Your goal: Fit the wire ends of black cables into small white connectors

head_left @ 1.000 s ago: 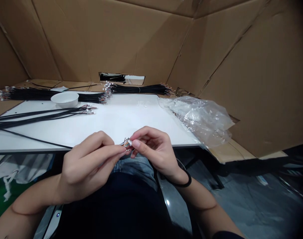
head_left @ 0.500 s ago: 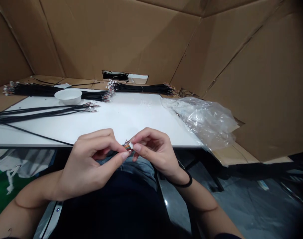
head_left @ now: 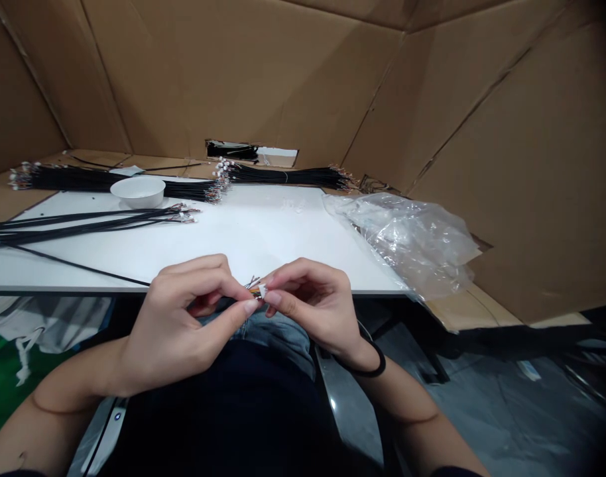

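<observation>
Just in front of the table's near edge, my two hands meet at the end of a black cable (head_left: 79, 266). My left hand (head_left: 183, 318) pinches the thin coloured wires (head_left: 254, 291) between thumb and index finger. A small white connector (head_left: 262, 290) sits at the tips of these wires, and my right hand (head_left: 313, 298) grips it with thumb and forefinger. A few loose dark wire ends stick up above the pinch. The cable runs back to the left across the table; the part behind my left hand is hidden.
On the white tabletop (head_left: 293, 232) lie several black cables (head_left: 84, 222) and a white bowl (head_left: 138, 192). Larger cable bundles (head_left: 64, 177) (head_left: 288, 175) lie at the back. A clear plastic bag (head_left: 407, 232) covers the right side. Cardboard walls (head_left: 243, 73) enclose the table.
My right hand has shifted slightly right and down at the connector. My left hand keeps its pinch on the wires almost unmoved.
</observation>
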Motion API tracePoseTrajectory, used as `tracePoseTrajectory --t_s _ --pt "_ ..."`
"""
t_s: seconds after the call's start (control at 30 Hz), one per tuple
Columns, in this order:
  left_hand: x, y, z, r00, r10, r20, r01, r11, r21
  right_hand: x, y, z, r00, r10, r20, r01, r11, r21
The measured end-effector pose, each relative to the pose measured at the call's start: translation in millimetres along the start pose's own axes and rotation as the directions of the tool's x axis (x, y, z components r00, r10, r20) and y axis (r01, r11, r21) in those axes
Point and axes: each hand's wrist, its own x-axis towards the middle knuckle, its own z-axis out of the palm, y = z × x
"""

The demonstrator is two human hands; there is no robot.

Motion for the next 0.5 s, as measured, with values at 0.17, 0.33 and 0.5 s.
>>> tracePoseTrajectory --t_s 0.17,0.33,0.5 --pt "-1.8 -1.2 2.0 0.999 0.033 -0.027 -0.032 0.999 0.024 -2.9 2.6 -2.1 0.995 -0.101 -0.007 0.099 0.983 -0.156" --pt "-4.8 -2.0 4.7 0.992 0.115 -0.047 -0.109 0.989 0.102 -4.2 2.6 -3.1 0.926 -0.373 0.054 0.366 0.855 -0.368" --pt "-7.1 -4.2 5.8 0.979 0.2 -0.039 -0.188 0.96 0.206 -4.2 2.9 -3.4 0.888 -0.451 0.087 0.437 0.772 -0.461"
